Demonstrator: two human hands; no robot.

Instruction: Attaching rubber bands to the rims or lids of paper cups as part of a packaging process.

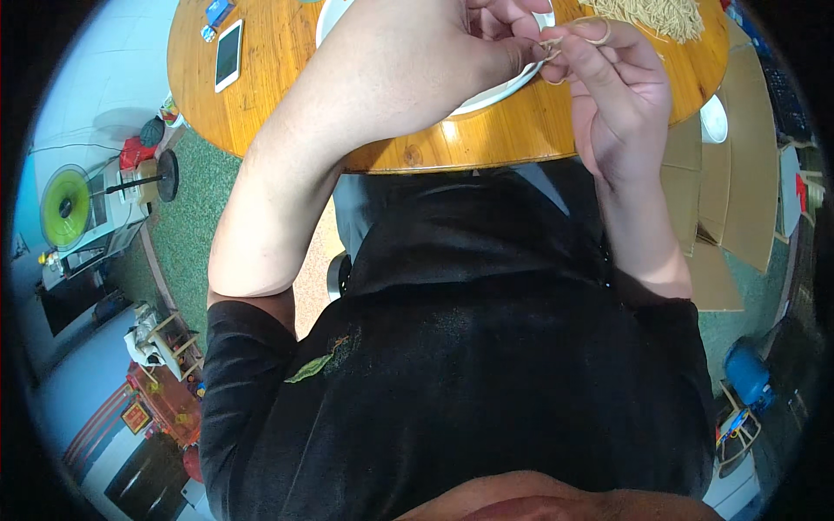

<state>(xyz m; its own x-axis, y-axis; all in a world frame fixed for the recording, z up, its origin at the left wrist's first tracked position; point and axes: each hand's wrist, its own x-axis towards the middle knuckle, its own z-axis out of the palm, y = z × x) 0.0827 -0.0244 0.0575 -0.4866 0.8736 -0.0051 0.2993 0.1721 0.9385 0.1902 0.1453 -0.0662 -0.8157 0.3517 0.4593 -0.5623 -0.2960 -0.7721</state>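
My left hand (426,65) reaches over a white dish (497,94) at the table's far middle, its thumb and fingertips pinched together. Just right of it, my right hand (621,100) is closed in a pinch too. Between the two sets of fingertips runs a thin beige strand (551,52), and both hands grip it. A loop of it seems to pass round a right fingertip. Beyond the right hand, a pile of similar beige strands (656,16) lies on the table. The left hand and forearm hide most of the dish and what it may contain.
The round wooden table (413,156) bears a white phone (228,56) and a small blue packet (218,11) at its left. Flattened cardboard (738,165) and a white container (714,120) are to the right. A green fan (66,207) stands at far left.
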